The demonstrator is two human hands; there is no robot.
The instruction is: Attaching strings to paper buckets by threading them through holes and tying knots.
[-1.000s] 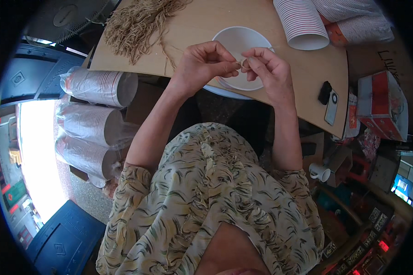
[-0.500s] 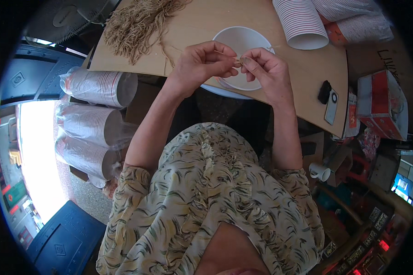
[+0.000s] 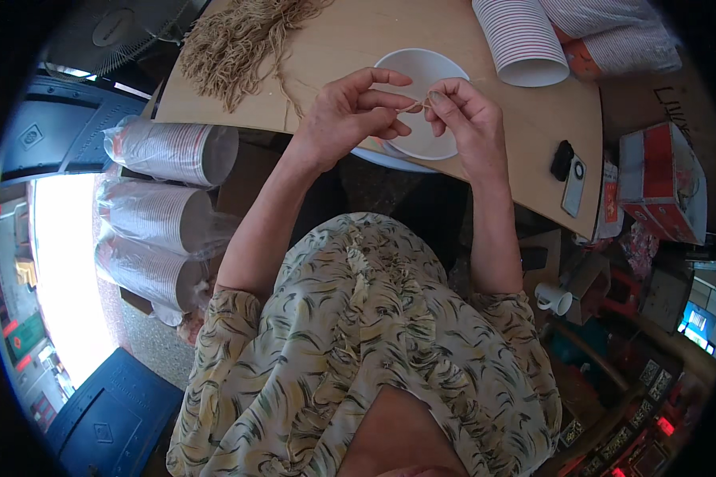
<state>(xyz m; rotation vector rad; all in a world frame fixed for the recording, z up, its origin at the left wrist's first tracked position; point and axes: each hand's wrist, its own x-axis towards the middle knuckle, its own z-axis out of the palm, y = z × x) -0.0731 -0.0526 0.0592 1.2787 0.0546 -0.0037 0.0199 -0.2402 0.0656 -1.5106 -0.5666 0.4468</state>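
A short, thin tan string [image 3: 418, 105] spans the small gap between my two hands, above the table's near edge. My left hand [image 3: 344, 119] is closed on one part of it, with the index finger raised and bent. Thumb and fingers of my right hand [image 3: 469, 119] pinch it at the other side, where a small loop or crossing shows; whether it is knotted I cannot make out. Behind and beneath both hands is a white paper tub [image 3: 423, 52], partly hidden by them. A heap of similar tan strings [image 3: 235, 52] lies at the table's far left.
Stacked white tubs [image 3: 525, 48] lie on the table [image 3: 334, 48] at the far right, beside plastic-wrapped stacks. A black object [image 3: 562, 159] and a pale phone-like device [image 3: 574, 189] sit near the right edge. More wrapped tub stacks [image 3: 167, 151] stand left, below a fan [image 3: 111, 32].
My hands have drawn slightly apart, so more of the string shows between them. My left index finger has lifted. The tub has shifted slightly to the right.
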